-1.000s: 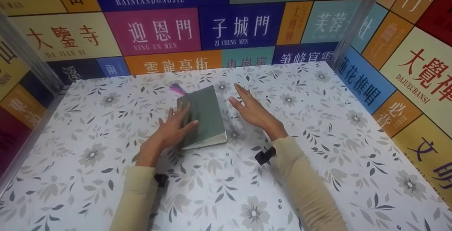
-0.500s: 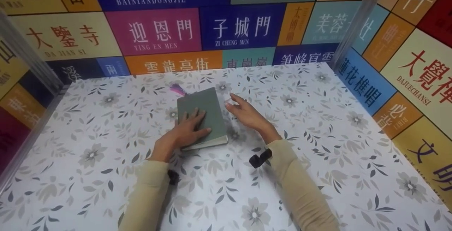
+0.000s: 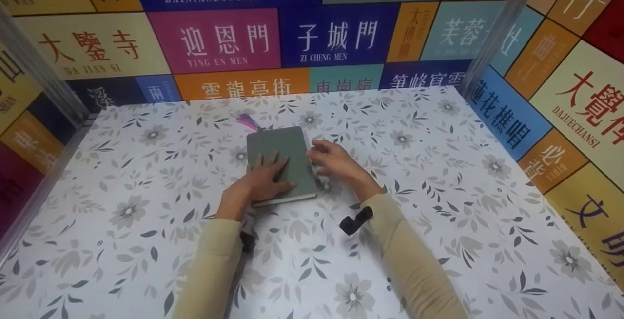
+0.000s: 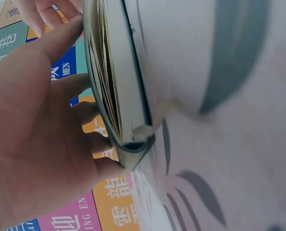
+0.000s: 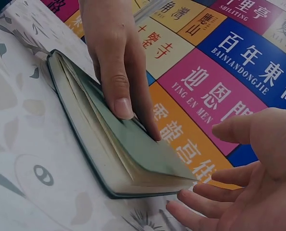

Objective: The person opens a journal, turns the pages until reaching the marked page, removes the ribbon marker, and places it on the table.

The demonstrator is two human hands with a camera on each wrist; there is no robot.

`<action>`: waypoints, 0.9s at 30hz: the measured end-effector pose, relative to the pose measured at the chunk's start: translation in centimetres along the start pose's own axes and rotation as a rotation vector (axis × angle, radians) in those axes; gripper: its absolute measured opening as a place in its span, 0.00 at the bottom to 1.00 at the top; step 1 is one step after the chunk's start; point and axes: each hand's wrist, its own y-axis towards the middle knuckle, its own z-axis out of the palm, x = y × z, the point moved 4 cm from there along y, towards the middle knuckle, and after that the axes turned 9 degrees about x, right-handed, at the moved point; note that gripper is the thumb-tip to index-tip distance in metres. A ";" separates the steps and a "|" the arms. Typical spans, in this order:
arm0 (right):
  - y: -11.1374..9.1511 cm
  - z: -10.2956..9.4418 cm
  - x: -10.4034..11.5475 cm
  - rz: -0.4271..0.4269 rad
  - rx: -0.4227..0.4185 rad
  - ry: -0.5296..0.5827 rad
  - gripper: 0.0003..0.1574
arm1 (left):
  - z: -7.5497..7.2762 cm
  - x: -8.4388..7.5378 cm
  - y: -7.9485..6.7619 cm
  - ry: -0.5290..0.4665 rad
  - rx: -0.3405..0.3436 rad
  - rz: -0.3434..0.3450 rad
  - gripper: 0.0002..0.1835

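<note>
A green hardcover notebook (image 3: 298,163) lies closed on the patterned tabletop, its page edges (image 5: 92,132) showing slightly parted in the right wrist view. From its top left corner trails a pink and purple tassel (image 3: 247,122). Across the cover rests my left hand (image 3: 263,181), fingers spread and fingertips on the green surface. Beside the notebook's right edge is my right hand (image 3: 339,163), fingers loosely bent and holding nothing. In the right wrist view, the fingertips of that right hand (image 5: 248,183) come close to the cover's far corner.
The white tabletop (image 3: 122,260) has a grey floral print. Colourful sign-covered panels (image 3: 219,41) stand along its back and sides, with clear corner posts (image 3: 492,41). Black camera straps (image 3: 356,221) sit at both wrists.
The notebook's cover, raised on its right side earlier, now lies down. My left hand has slid right onto it, and my right hand has come down and closer to its right edge.
</note>
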 end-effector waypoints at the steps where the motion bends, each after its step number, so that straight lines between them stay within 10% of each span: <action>1: 0.1 0.0 -0.1 0.007 -0.005 0.004 0.38 | 0.0 -0.1 0.0 0.009 0.003 -0.006 0.43; 27: 0.9 0.7 -1.4 0.105 -0.095 0.249 0.21 | 0.1 -0.3 0.5 0.026 -0.004 -0.009 0.43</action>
